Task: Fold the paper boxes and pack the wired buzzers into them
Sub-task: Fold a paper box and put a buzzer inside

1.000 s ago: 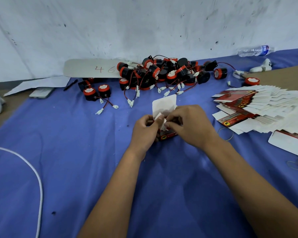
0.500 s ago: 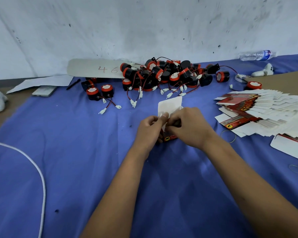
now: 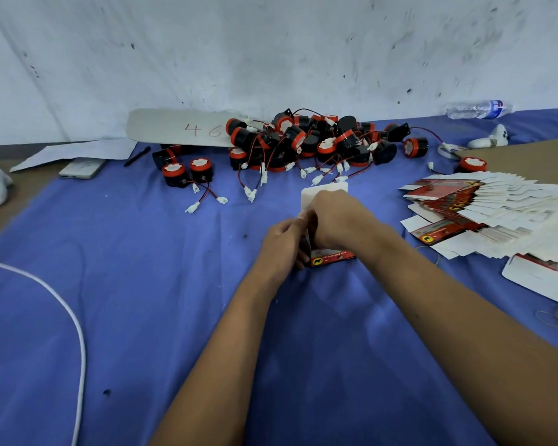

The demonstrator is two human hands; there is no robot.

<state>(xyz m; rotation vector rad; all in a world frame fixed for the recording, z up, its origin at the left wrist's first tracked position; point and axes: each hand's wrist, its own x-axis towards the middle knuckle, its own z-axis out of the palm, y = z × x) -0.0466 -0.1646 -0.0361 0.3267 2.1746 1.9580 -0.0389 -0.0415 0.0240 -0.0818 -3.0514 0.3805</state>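
Paper box [image 3: 331, 256] sits mid-table on the blue cloth, half formed, red printed side facing the person, white flap [image 3: 322, 193] standing up behind the hands. Left hand [image 3: 282, 243] grips the box's left end, fingers curled round it, likely to keep the body square while the flap gets worked. Right hand [image 3: 339, 220] comes over the top, fingers curled down onto the box, apparently tucking a flap; fingertips hidden, so exact contact unclear. Both forearms reach in from the near edge, converging at the box, wrists bent down. No buzzer seen inside; box interior hidden. Judged: still the folding step, packing not yet started.

Wired buzzers [image 3: 303, 143] lie heaped toward the far edge against the wall, leads and white plugs trailing nearer, within reach for the next step. Two more buzzers [image 3: 187, 170] sit left of the heap. Flat unfolded boxes [image 3: 484, 214] fan out at the right edge, close to the right hand for pickup.
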